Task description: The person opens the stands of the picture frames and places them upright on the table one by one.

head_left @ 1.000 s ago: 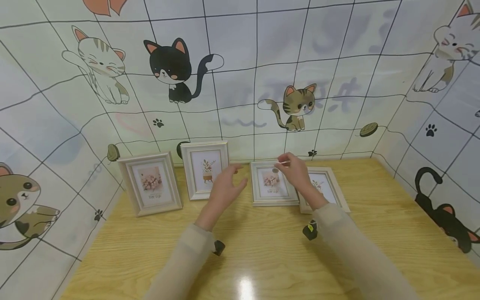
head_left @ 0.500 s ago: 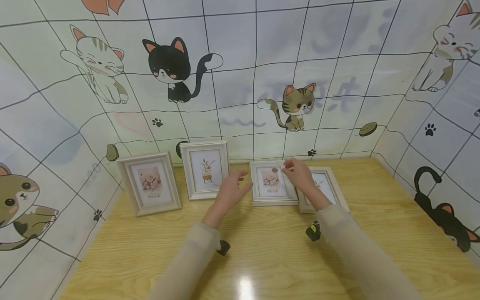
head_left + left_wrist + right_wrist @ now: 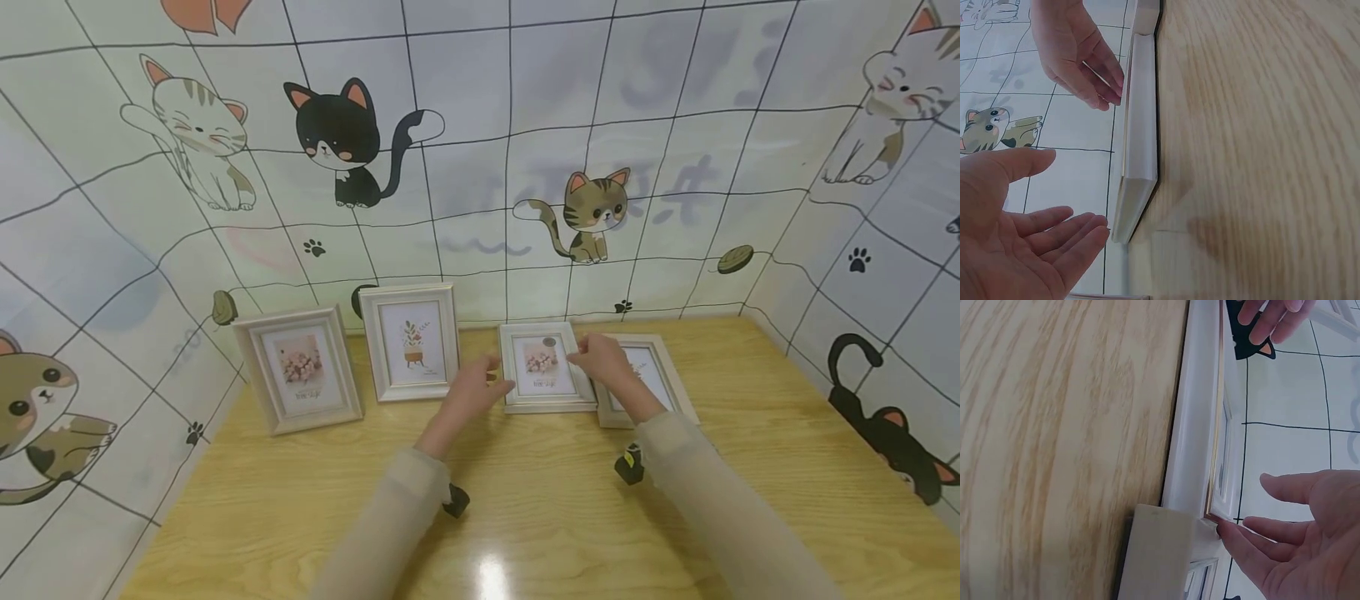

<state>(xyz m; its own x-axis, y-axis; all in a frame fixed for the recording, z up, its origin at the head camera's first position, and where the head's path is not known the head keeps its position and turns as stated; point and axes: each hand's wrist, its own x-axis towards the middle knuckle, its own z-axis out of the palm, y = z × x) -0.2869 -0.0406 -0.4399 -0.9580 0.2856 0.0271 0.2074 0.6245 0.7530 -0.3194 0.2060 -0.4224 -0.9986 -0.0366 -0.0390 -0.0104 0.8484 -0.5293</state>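
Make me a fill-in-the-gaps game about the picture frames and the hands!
1. The number of picture frames on the wooden table is ____.
2. The right hand touches the flat frame with straight ____.
3. The left hand is beside that frame's ____ edge.
4. The cat above the two standing frames is black and ____.

Missing words: four; fingers; left; white

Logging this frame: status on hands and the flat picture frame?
Left hand open at the flat frame's left edge. Right hand open, fingertips on its right edge. Second flat frame alongside, under the right hand.
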